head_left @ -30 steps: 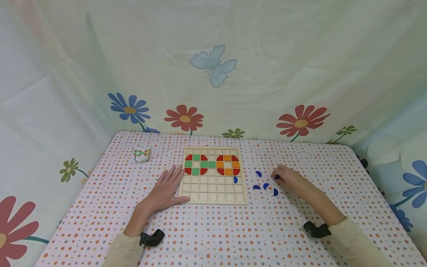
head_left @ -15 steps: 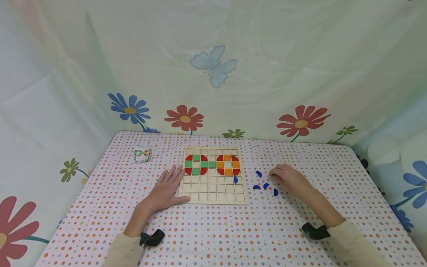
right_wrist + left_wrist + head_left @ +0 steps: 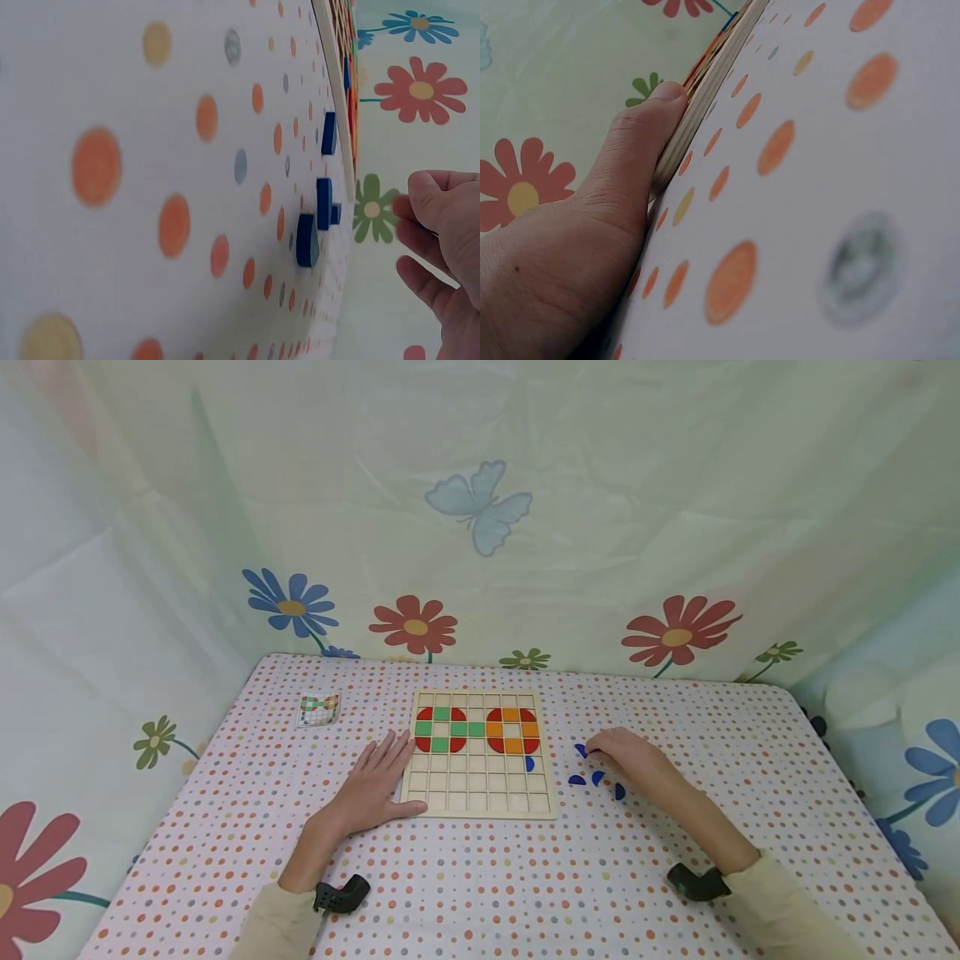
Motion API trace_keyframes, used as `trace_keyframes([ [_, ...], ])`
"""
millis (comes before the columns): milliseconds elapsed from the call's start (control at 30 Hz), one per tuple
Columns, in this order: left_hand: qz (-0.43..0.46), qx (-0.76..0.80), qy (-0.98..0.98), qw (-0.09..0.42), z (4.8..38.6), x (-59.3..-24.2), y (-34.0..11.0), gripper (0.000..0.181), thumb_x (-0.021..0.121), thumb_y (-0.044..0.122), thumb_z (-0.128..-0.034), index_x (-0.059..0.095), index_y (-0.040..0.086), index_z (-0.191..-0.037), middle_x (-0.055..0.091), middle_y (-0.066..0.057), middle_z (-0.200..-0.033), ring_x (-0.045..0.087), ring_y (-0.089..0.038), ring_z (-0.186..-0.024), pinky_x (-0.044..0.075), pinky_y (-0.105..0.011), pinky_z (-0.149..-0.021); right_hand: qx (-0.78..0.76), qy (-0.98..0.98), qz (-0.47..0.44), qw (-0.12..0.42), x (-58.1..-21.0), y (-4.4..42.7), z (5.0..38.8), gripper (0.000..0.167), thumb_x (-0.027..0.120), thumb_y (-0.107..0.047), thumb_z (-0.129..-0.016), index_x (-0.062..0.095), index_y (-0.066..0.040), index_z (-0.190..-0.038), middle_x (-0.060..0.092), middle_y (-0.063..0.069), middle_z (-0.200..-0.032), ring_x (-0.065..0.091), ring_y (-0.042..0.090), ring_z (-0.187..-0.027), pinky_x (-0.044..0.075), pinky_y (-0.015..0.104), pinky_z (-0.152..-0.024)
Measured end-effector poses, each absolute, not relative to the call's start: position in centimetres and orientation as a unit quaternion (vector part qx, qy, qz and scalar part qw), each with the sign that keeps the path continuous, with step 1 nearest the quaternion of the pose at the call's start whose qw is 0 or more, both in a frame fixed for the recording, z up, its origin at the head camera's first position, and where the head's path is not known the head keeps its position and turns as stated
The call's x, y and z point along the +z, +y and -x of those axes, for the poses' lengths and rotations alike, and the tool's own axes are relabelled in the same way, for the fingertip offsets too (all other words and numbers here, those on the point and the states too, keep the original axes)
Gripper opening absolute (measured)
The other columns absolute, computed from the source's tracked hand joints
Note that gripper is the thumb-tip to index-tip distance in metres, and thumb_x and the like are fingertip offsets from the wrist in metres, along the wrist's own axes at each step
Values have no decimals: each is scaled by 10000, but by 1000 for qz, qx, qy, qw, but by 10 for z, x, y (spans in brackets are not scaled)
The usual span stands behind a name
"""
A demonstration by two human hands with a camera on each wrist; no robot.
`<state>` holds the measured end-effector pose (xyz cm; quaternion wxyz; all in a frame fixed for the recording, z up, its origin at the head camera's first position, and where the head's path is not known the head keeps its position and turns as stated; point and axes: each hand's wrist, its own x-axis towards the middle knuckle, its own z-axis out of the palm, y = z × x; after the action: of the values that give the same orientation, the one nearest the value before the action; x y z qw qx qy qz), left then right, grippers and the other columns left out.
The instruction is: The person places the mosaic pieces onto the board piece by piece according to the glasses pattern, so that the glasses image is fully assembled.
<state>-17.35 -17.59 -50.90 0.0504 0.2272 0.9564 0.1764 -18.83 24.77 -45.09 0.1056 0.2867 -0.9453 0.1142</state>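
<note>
My left hand (image 3: pixel 372 789) lies flat on the left side of a wooden grid board (image 3: pixel 457 783), fingers spread, fingertips and thumb touching its edge. In the left wrist view the thumb (image 3: pixel 626 150) presses along the board's side. Right of the board, my right hand (image 3: pixel 630 756) is raised with thumb and fingertips together; the small dark blue half-circle piece seen between them earlier is hidden now. Its fingertips overlap a blue half-circle tile (image 3: pixel 581 749) in the head view. Nearby lie more blue tiles (image 3: pixel 577 780). One blue tile (image 3: pixel 529 763) sits in a board cell.
Red, green and orange tiles (image 3: pixel 477 729) form two ring shapes joined by a green square on the board's upper rows. A small pattern card (image 3: pixel 318 710) lies at the back left. Dotted cloth (image 3: pixel 480 877) covers the table, with a flowered curtain (image 3: pixel 600 568) behind.
My right hand has moved left, from beyond the loose blue tiles to over the back one, hiding the piece between its fingers. My left hand and the board have stayed put.
</note>
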Motion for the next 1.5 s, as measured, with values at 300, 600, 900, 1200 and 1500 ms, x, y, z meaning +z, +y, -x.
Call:
trace_keyframes([
  [300, -223, 182, 956, 54, 173, -508, -174, 1037, 579, 691, -825, 122, 137, -1573, 45, -18, -1659, 13, -266, -1540, 77, -531, -1227, 190, -916, -307, 173, -458, 238, 188, 128, 754, -28, -803, 720, -85, -912, 577, 6, -861, 433, 77, -755, 409, 208, -589],
  [600, -221, 179, 957, 52, 173, -508, -175, 1042, 574, 700, -822, 116, 142, -1573, 45, -22, -1660, 14, -267, -1539, 77, -531, -1228, 279, -917, -272, 82, -462, 215, 178, 132, 698, -13, -860, 648, -75, -965, 638, -3, -907, 565, 42, -761, 519, 183, -652],
  [900, -220, 182, 957, 51, 173, -509, -176, 1044, 576, 702, -819, 115, 146, -1573, 41, -15, -1660, 10, -263, -1540, 73, -531, -1228, 353, -913, -205, -30, -468, 193, 172, 107, 641, -63, -918, 635, -88, -1022, 669, -15, -906, 598, 55, -806, 533, 188, -707],
  [1200, -220, 171, 959, 55, 173, -510, -175, 1044, 555, 719, -822, 111, 145, -1574, 44, -16, -1659, 8, -259, -1540, 82, -533, -1228, 355, -911, -204, -36, -475, 177, 173, 74, 669, -67, -899, 667, -102, -964, 678, -20, -894, 612, 48, -791, 538, 187, -697],
  [1500, -223, 167, 959, 52, 174, -510, -175, 1045, 544, 724, -825, 98, 147, -1574, 37, -13, -1659, 6, -256, -1540, 80, -533, -1229, 344, -915, -205, -50, -472, 172, 173, 130, 718, -54, -854, 703, -55, -983, 680, 22, -905, 616, 70, -788, 537, 168, -682],
])
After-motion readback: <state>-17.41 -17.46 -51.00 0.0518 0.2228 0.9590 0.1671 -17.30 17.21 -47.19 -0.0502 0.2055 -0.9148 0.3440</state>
